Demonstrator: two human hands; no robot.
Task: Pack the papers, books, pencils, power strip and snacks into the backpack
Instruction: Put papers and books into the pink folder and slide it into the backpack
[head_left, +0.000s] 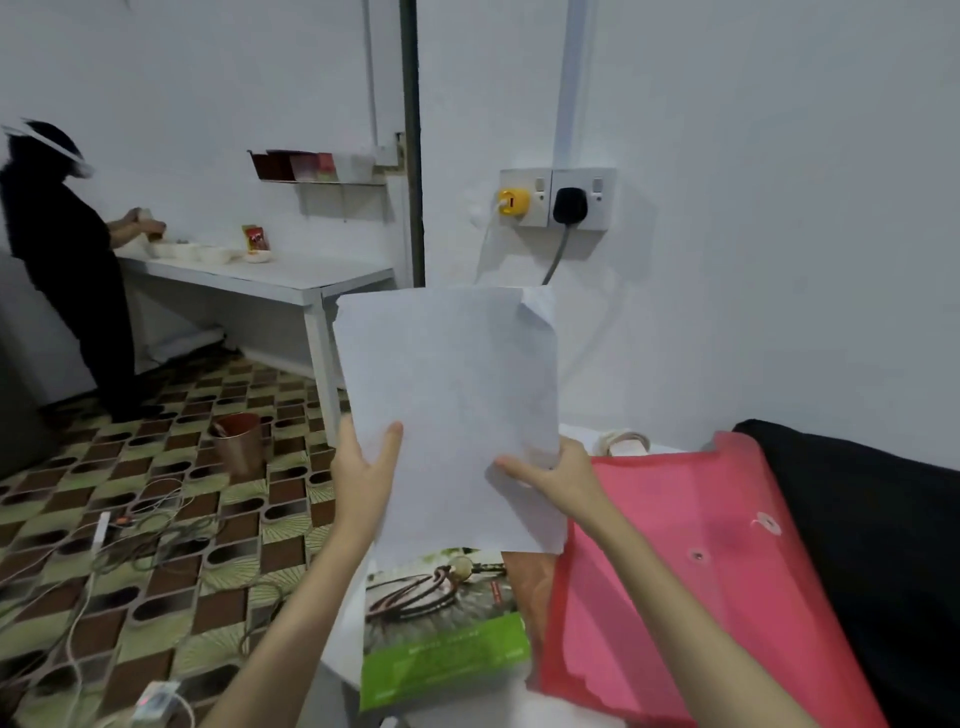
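Note:
I hold a stack of white papers (447, 384) upright in front of me with both hands. My left hand (363, 467) grips the stack's lower left edge, thumb on the front. My right hand (556, 478) pinches the lower right edge, thumb across the sheet. Below the papers a book with a green cover (441, 629) lies on the white table (467, 706). A pink plastic folder (691, 571) lies to its right, partly over a brown item. The black backpack (872, 530) lies at the far right. Pencils and snacks are not visible.
A wall socket (558, 197) holds a yellow and a black plug. On the patterned floor at left lie tangled cables and a white power strip (101, 530), plus a copper bin (236, 441). A person in black (67, 270) stands at a white bench (260, 275).

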